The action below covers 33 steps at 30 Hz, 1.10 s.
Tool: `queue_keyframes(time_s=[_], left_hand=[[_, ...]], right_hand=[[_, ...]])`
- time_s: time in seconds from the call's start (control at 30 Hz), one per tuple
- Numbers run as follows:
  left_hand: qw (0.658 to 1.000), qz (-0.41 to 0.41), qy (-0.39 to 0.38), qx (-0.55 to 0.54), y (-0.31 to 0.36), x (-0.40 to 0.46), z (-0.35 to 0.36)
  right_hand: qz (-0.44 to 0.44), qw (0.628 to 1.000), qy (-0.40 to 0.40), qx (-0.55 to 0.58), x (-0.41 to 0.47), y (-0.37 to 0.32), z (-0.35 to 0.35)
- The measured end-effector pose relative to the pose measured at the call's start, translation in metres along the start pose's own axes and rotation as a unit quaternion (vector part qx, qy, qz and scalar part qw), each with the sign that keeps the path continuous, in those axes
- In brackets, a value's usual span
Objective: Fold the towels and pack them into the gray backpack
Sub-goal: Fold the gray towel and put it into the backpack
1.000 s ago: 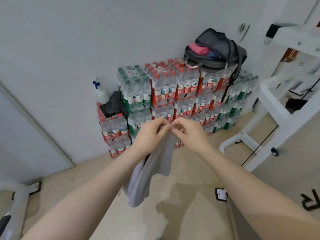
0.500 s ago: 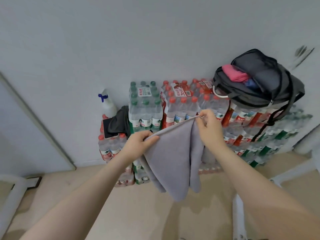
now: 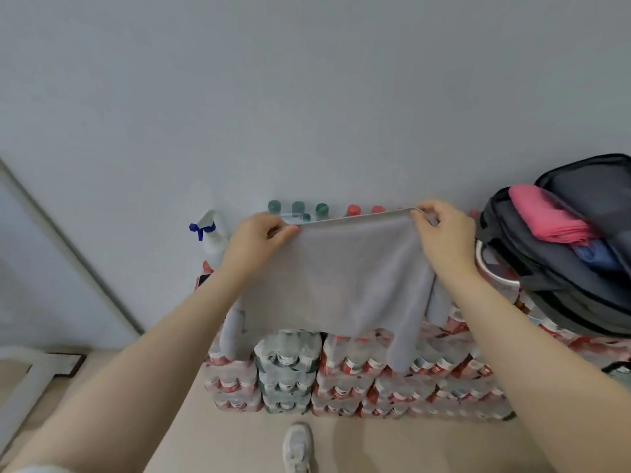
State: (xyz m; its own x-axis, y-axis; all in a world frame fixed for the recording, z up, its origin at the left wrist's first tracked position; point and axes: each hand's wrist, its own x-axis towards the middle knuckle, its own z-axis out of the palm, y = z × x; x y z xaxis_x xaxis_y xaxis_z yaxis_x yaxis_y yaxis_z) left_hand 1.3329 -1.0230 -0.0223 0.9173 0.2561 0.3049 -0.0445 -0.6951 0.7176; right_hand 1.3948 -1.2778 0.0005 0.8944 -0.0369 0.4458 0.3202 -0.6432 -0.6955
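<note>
Since earlier, towel (image 3: 336, 278) spread wide; top corners pinched by left hand (image 3: 254, 238) and right hand (image 3: 444, 233). Judged light, limp; best held by corners.

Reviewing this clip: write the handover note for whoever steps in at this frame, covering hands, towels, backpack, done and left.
Left hand pinches one top corner of the gray towel; right hand pinches the other. The towel hangs spread out between them, in front of the stacked water bottle packs.
The gray backpack lies open on the packs at right, with a pink towel and a blue one inside.
Done: two towels packed.
Left: fold the gray towel and pack it.
</note>
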Motion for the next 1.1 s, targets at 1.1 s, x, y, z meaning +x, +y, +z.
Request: queue_keyframes(time_s=[1.1], left_hand=[[0.9, 0.348, -0.231, 0.124, 0.04, 0.111, 0.197]], right_hand=[[-0.16, 0.785, -0.521, -0.295, 0.139, 0.141, 0.048]])
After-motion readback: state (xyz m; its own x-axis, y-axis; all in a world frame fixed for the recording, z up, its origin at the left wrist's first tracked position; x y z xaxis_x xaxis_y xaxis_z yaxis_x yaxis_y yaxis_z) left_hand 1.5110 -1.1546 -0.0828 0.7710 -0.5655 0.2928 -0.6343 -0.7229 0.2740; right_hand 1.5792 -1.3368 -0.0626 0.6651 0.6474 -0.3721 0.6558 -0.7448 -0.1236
